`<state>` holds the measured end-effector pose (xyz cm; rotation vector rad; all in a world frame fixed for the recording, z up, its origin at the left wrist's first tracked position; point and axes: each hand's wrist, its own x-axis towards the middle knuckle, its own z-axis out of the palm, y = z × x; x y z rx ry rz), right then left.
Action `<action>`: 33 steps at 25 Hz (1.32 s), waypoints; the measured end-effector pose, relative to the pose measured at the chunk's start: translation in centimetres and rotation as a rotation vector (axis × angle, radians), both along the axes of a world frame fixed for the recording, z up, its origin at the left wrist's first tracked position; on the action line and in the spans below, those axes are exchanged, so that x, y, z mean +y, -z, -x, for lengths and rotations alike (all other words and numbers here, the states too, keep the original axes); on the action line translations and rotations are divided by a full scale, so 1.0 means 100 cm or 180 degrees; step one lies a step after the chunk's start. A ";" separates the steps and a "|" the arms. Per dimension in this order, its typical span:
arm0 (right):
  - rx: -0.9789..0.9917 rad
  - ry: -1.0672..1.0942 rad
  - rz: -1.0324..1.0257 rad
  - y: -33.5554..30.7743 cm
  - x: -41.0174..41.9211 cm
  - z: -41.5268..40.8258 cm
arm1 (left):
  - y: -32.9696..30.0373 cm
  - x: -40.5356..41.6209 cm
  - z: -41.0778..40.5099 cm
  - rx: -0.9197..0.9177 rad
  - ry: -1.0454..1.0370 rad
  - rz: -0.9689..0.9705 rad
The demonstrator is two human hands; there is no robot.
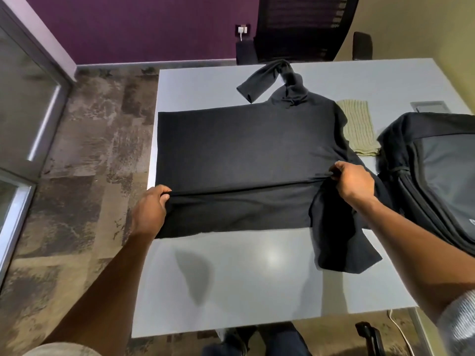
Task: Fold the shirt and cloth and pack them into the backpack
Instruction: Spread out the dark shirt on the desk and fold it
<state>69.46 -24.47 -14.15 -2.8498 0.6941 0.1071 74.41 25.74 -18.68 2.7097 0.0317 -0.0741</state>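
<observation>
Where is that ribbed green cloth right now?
In the head view, the folded ribbed olive-green cloth lies on the grey table's far right side, between the black long-sleeved shirt and the dark backpack.

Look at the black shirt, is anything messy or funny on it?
Yes. The far sleeve of the shirt is twisted and bent back near the table's far edge, not flat. Both hands, left and right, pinch a fold along the near side.
</observation>
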 end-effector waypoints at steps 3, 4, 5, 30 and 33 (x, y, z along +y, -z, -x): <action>0.0067 -0.0220 0.0113 0.005 -0.008 -0.028 | 0.006 -0.006 -0.022 0.0049 0.0026 -0.0126; 0.0109 -0.0274 0.0103 0.007 -0.010 -0.038 | 0.007 -0.006 -0.028 0.0072 -0.0028 -0.0172; 0.0160 -0.0321 0.0073 0.008 -0.011 -0.049 | 0.009 -0.007 -0.032 0.0068 -0.0095 -0.0246; -0.0339 -0.1285 -0.1557 0.068 0.130 -0.028 | 0.049 -0.190 0.018 0.0098 0.0974 -0.0187; -0.0126 -0.1550 -0.0905 0.099 0.148 -0.011 | 0.062 -0.187 0.017 0.0159 0.1041 -0.0697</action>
